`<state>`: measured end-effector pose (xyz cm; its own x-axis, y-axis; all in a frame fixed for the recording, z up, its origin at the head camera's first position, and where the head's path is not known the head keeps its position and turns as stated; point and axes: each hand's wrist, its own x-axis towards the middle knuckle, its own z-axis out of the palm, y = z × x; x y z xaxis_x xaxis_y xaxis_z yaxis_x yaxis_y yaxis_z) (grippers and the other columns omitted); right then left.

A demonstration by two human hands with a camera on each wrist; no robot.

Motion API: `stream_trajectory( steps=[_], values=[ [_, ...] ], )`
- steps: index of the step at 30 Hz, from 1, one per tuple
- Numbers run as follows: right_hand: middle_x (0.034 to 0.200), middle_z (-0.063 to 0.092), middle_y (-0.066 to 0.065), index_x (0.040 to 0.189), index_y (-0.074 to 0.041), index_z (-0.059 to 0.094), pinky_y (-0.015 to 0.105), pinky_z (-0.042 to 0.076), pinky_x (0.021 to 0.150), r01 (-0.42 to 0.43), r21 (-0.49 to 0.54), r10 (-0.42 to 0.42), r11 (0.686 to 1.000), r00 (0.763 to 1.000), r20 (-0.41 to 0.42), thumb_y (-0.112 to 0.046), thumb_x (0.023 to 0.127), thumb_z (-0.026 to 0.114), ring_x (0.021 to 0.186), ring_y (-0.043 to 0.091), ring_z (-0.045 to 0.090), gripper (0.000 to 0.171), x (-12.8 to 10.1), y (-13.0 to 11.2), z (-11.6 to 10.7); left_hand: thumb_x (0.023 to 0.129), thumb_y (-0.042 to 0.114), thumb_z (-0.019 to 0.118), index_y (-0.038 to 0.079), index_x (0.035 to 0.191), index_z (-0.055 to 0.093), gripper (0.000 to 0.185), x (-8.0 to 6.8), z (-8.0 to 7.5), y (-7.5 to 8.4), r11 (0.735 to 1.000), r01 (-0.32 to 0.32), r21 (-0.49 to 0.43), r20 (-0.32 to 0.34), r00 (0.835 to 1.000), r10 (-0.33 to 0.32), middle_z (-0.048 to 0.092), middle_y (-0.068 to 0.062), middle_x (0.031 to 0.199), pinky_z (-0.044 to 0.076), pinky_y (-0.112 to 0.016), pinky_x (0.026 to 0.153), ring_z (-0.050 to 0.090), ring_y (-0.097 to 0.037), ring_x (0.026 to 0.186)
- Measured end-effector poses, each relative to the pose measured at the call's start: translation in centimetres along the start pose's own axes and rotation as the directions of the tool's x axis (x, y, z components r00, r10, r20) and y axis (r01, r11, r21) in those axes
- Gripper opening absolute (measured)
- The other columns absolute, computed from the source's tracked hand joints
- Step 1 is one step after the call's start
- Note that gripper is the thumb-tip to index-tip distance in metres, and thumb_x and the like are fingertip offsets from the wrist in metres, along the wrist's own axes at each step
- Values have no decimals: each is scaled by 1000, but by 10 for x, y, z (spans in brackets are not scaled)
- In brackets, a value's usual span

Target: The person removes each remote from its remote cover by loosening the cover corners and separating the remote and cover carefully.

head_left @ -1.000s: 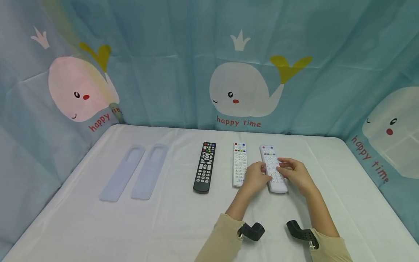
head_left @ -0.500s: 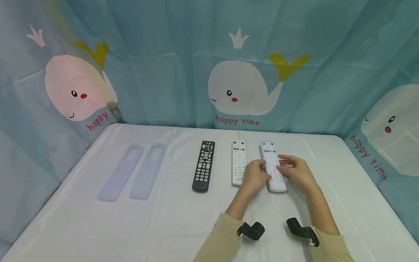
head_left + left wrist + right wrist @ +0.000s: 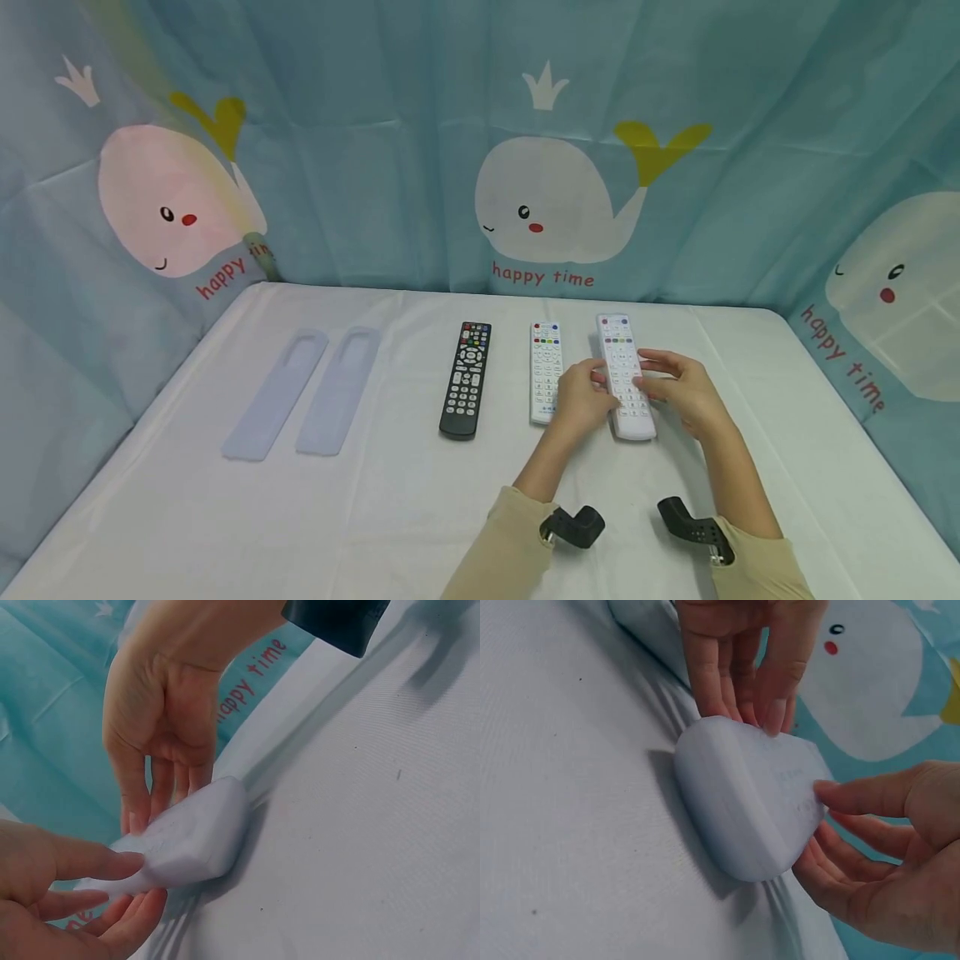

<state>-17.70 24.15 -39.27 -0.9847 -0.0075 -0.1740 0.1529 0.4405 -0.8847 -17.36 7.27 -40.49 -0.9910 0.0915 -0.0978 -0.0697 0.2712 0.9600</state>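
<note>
Both hands hold a white remote control point(image 3: 621, 354), its surface hazy and pale like a translucent cover, at the right of the white table. My left hand point(image 3: 582, 398) grips its left edge, thumb on the button face and fingers at the side. My right hand point(image 3: 686, 393) pinches the right edge the same way. In the left wrist view the remote's rounded near end point(image 3: 221, 832) sits close over the cloth, with a shadow beneath. Just left, a second white remote point(image 3: 546, 367) lies partly behind my left hand. A black remote point(image 3: 466, 379) lies farther left.
Two pale translucent remote covers point(image 3: 276, 398) point(image 3: 340, 392) lie flat, side by side, at the left of the table point(image 3: 405, 517). A blue-green curtain point(image 3: 405, 183) with whale prints hangs behind the table and along its sides.
The far end of the held remote has risen and the remote has turned slightly more upright in view. Both hands keep their hold, and the other remotes and the covers stay in place.
</note>
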Motion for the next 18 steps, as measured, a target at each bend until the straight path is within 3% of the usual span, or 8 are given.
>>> stream_trajectory(
  steps=[9, 18],
  values=[
    [154, 47, 32, 158, 5, 41, 18, 59, 87, 6, -5, -6, 1000, 1000, -3, -5, 102, 66, 124, 31, 63, 62, -1, -7, -3, 84, -9, 80, -5, 136, 65, 54, 0, -3, 5, 1000, -7, -12, -23, 1000, 7, 68, -8, 101, 56, -20, 68, 64, -10, 78],
    [152, 52, 30, 155, 4, 47, 13, 54, 82, 22, -52, -23, 998, 999, -24, -8, 101, 69, 124, 34, 63, 60, -7, -16, -4, 86, -6, 80, -7, 128, 69, 44, -2, -4, 8, 1000, -17, -26, -63, 998, 15, 69, -7, 91, 55, -19, 65, 63, -9, 74]
  ],
)
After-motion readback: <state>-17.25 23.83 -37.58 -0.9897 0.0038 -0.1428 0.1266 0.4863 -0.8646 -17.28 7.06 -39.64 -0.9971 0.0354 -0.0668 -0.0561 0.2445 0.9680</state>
